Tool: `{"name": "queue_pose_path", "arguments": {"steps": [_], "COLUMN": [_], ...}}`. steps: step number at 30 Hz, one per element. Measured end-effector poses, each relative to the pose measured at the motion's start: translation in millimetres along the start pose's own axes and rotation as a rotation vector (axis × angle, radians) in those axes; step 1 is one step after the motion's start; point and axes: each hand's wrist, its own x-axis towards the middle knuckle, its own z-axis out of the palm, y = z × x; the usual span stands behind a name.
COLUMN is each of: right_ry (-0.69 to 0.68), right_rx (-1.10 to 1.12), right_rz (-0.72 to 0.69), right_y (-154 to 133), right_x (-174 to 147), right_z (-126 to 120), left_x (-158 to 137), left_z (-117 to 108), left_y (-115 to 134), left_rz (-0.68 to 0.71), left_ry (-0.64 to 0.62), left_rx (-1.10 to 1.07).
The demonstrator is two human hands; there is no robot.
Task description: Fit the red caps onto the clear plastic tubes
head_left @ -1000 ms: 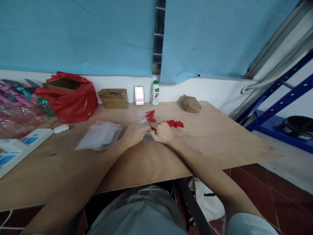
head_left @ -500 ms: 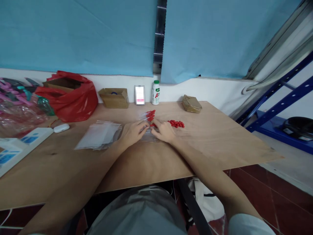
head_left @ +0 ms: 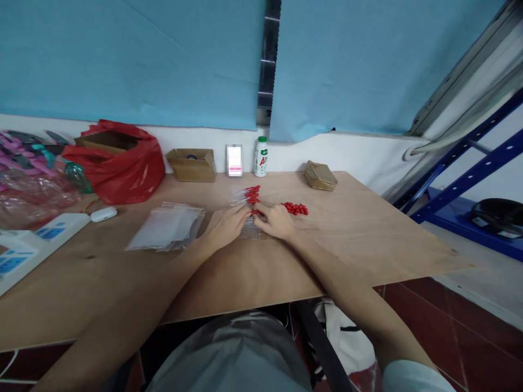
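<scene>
My left hand [head_left: 226,224] and my right hand [head_left: 275,219] meet fingertip to fingertip above the table. Both are closed in a pinch at a small red piece [head_left: 255,212], most of it hidden by the fingers. Whether a rod is joined to it I cannot tell. Under the hands lies a row of thin metallic rods [head_left: 250,231]. Just beyond is a pile of thin rods with red handles [head_left: 252,194], red ends pointing right. Several loose small red pieces [head_left: 297,209] are clustered right of my right hand.
Clear plastic bags [head_left: 163,226] lie left of my hands. Along the wall stand a red bag [head_left: 131,169], an open cardboard box [head_left: 192,166], a phone [head_left: 234,160], a white bottle [head_left: 261,159] and a brown package [head_left: 321,175]. A power strip [head_left: 61,226] lies far left.
The hands stay together at nearly the same spot, with only slight finger movement around the red piece. The whole view has shifted down a little.
</scene>
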Motion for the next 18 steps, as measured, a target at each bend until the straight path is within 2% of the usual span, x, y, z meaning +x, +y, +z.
{"name": "queue_pose_path", "arguments": {"steps": [10, 18], "right_ry": [-0.058, 0.0], "right_rx": [-0.05, -0.081], "right_rz": [0.059, 0.103], "right_y": [-11.4, -21.7], "right_x": [1.2, 3.3], "right_z": [4.2, 5.8], "left_x": [2.0, 3.6], "left_z": [0.5, -2.2], "left_y": [-1.9, -8.1], "left_rz": [0.074, 0.145], "left_ry": [-0.018, 0.015], "left_rx": [0.046, 0.018]}}
